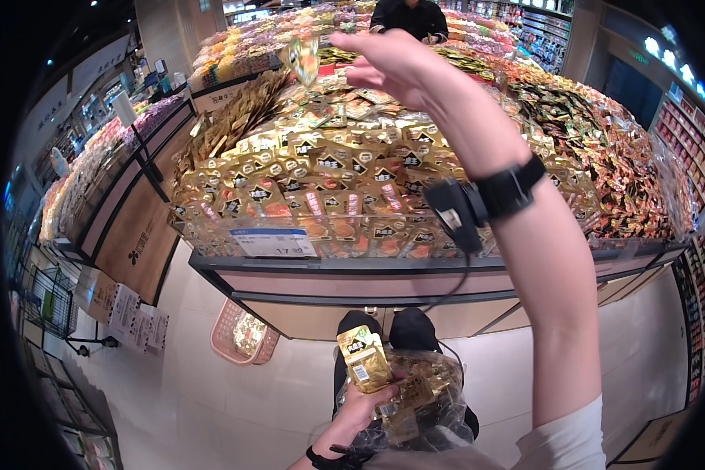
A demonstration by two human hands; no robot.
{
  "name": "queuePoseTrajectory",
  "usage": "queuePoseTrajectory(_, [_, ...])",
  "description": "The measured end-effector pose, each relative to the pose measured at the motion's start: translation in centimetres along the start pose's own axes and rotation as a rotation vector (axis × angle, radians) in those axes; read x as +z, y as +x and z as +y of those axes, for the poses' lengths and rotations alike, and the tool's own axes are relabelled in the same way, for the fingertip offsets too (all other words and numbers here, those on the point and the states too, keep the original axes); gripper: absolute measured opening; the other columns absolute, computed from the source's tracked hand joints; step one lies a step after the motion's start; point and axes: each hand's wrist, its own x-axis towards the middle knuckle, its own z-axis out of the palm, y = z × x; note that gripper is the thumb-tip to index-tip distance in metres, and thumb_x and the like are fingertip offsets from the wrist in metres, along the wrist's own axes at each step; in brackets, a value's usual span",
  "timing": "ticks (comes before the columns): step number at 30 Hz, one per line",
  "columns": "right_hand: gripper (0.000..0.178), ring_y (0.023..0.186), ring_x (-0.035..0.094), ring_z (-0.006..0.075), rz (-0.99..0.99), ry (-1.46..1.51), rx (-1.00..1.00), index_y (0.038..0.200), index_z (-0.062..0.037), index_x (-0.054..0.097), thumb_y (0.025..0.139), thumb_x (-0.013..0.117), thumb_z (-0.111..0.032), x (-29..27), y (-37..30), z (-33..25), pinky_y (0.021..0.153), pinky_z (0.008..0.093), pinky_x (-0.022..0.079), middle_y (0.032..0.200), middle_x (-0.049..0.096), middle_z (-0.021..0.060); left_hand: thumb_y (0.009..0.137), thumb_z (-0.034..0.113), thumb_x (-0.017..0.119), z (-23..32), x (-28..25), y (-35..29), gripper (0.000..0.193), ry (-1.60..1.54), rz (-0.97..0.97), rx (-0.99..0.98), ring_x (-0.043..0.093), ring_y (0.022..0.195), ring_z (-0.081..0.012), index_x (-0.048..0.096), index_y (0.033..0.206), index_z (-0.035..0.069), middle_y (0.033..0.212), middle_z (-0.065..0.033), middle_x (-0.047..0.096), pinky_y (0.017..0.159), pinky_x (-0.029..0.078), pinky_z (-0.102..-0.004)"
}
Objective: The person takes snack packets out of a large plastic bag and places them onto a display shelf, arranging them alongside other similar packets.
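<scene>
Nearest, at 6 o'clock, the left hand [358,407], with a black band [329,460] around its wrist, has its grip closed on a gold packet [370,370], held tilted in front of the person's dark-trousered knees [412,330]. Just beside it, toward 5 o'clock, a clear plastic bag [424,392] with more gold packets inside lies on the lap; the hand partly overlaps it.

Beyond the knees, toward 8 o'clock, a pink basket [218,337] stands on the pale floor [188,384] with packets in it. At 12 o'clock rises the display bin [368,280], its front panel pinkish with dark edging; a blue-and-white sign card [272,242] sits on its clear lip, toward 11 o'clock. Gold packets [321,160] are heaped behind that lip, with dark and reddish ones [595,149] toward 1 and 2 o'clock.

The right arm crosses above the bin, a black strap [511,192] and a small box on its wrist. Far over the heap, at 12 o'clock, the right hand [384,66] has its grip loosely wide, fingers stretched out. Just beside the fingertips, toward 11 o'clock, a blurred packet [303,63] is in mid-air; whether they touch it, I cannot tell.

Farthest, at 12 o'clock, stands another person [410,22] in black.
</scene>
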Motion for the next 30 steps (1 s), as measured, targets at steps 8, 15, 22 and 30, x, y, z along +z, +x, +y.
queuePoseTrajectory(8, [0.057,0.088,0.062,0.0090,-0.614,-0.028,0.026,0.140,0.0060,0.045,0.097,0.066,-0.024,-4.4,-16.3,8.1,0.076,0.0258,0.053,0.103,0.064,0.0040,0.088,-0.005,0.069,-0.9,-0.2,-0.8,0.042,-0.001,-0.037,-0.007,0.065,0.107,-0.0166,0.056,0.126,0.005,0.118,-0.0076,0.069,0.086,0.053,-0.0313])
queuePoseTrajectory(15, [0.061,0.086,0.066,0.0155,-0.699,-0.330,0.215,0.134,0.0017,0.053,0.089,0.077,-0.032,-3.5,-32.9,19.0,0.075,0.0295,0.053,0.099,0.070,0.0111,0.087,-0.003,0.070,-1.6,1.5,-1.9,0.053,-0.147,0.134,0.018,0.066,0.110,-0.0213,0.049,0.134,0.006,0.120,-0.0100,0.067,0.088,0.058,-0.0369])
queuePoseTrajectory(22, [0.064,0.092,0.066,0.0123,-0.264,0.099,0.433,0.134,-0.0020,0.052,0.080,0.084,-0.014,2.7,-36.4,23.2,0.081,0.0281,0.056,0.106,0.067,0.0044,0.089,-0.005,0.066,2.8,2.0,0.3,0.053,-0.092,0.175,0.322,0.066,0.109,-0.0236,0.042,0.136,0.001,0.118,-0.0154,0.066,0.092,0.057,-0.0366])
queuePoseTrajectory(30, [0.024,0.073,0.050,0.0024,-0.233,0.200,0.476,0.096,-0.0009,0.060,0.083,0.080,-0.004,2.0,-38.1,25.6,0.069,0.0210,0.047,0.080,0.052,-0.0059,0.095,-0.002,0.062,2.5,2.0,0.2,0.046,-0.211,0.220,0.341,0.066,0.107,-0.0224,0.042,0.135,0.002,0.120,-0.0163,0.065,0.092,0.058,-0.0371])
